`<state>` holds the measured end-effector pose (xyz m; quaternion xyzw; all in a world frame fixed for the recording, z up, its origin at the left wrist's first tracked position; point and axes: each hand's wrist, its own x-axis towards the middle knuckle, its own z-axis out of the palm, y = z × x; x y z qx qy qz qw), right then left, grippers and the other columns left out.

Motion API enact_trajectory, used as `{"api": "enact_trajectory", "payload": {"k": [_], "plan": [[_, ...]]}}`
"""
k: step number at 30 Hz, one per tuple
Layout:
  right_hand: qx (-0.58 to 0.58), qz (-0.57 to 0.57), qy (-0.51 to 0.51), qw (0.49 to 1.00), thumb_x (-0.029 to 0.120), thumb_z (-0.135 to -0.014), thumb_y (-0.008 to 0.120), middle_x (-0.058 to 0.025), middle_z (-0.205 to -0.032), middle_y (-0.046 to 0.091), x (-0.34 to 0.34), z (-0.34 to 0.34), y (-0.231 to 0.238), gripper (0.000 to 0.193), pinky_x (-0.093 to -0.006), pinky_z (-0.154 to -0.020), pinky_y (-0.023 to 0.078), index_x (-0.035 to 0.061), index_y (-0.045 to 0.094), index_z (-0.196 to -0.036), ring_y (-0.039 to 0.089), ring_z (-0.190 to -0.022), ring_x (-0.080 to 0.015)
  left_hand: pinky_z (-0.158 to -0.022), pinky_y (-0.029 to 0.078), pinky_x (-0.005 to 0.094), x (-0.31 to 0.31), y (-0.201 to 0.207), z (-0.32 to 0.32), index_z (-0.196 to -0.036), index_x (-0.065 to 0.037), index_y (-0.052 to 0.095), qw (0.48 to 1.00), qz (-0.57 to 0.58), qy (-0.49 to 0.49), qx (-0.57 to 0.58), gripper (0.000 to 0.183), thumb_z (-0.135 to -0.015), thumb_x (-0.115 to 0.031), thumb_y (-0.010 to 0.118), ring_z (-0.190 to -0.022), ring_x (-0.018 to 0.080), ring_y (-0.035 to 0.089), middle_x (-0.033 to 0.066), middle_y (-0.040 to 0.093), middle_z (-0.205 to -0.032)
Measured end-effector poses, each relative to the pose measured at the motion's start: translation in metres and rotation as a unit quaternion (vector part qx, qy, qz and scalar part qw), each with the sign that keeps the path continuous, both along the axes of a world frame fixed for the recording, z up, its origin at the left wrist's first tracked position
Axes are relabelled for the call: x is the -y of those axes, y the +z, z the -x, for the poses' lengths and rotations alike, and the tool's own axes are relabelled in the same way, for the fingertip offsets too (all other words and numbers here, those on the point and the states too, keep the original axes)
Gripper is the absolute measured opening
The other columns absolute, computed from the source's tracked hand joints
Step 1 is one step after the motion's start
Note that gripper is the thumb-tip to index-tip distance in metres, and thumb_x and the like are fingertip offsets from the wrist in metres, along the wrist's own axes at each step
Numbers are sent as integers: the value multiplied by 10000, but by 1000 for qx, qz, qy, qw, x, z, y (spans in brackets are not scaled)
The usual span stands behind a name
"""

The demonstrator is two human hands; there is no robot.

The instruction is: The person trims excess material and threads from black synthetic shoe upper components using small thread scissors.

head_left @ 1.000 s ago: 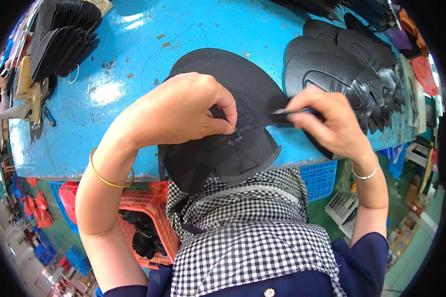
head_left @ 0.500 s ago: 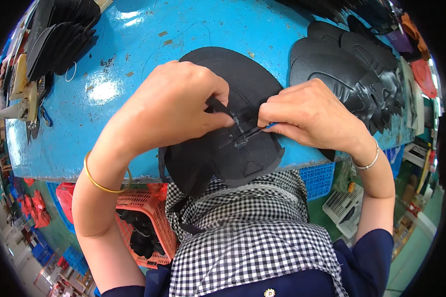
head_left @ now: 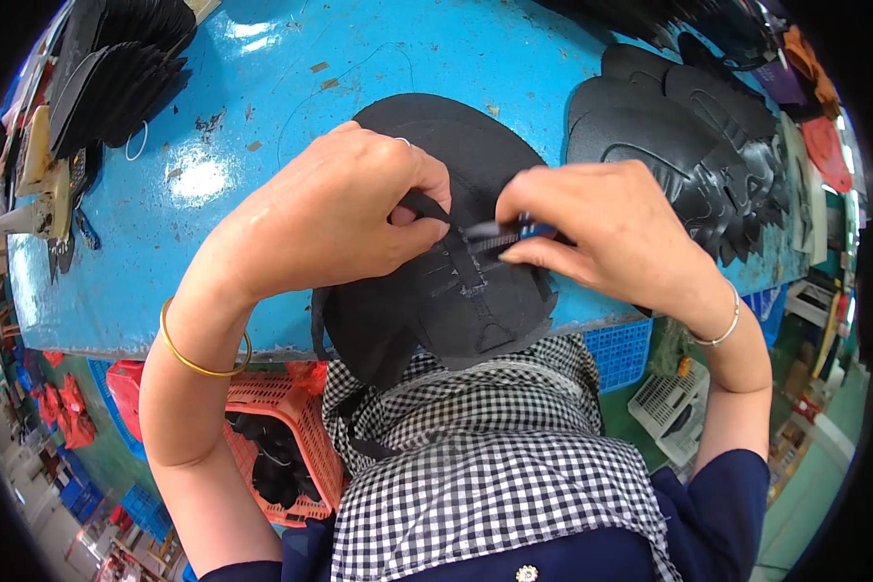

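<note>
Panel [head_left: 407, 306] lies beneath left grip [head_left: 354, 209] pinching black strip [head_left: 421, 205] and right grip [head_left: 606, 218] clasping blue-handled tool [head_left: 531, 229].

A black-and-white gingham apron [head_left: 495, 495] with a gathered waist covers the front of a navy top [head_left: 446, 570], whose short sleeves [head_left: 723, 514] show at the apron's two sides, with a small, round, pale ornament [head_left: 527, 573] just beyond its chest edge. Left of the apron, a gold-toned bangle [head_left: 202, 368] circles the wrist and a thin silvery ring [head_left: 402, 142] the finger; right of it, a slim silver-toned bangle [head_left: 734, 315].
</note>
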<state>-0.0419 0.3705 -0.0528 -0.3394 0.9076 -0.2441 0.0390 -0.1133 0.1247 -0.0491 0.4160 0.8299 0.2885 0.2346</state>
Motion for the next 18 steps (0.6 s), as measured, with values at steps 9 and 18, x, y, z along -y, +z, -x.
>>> {"api": "enact_trajectory", "payload": {"k": [9,18], "plan": [[41,-10,-40,998,349,-923,691,-58,-686,646,9,12,-9,255,-415,-532,462,109,613,-884,648,-635,-290,-597,454,372,1,-2,4,-915,-39,677,1000,-9,-7,26,144,-836,-138,745,-632,265,580,138,604,-693],[-79,20,6,997,145,-855,690,-87,-959,687,21,-25,3,205,-323,-507,509,53,602,-1016,658,-631,-198,-581,357,251,7,-1,5,-955,-30,627,990,-28,71,122,115,-913,-132,662,-663,64,413,-28,510,-714]]}}
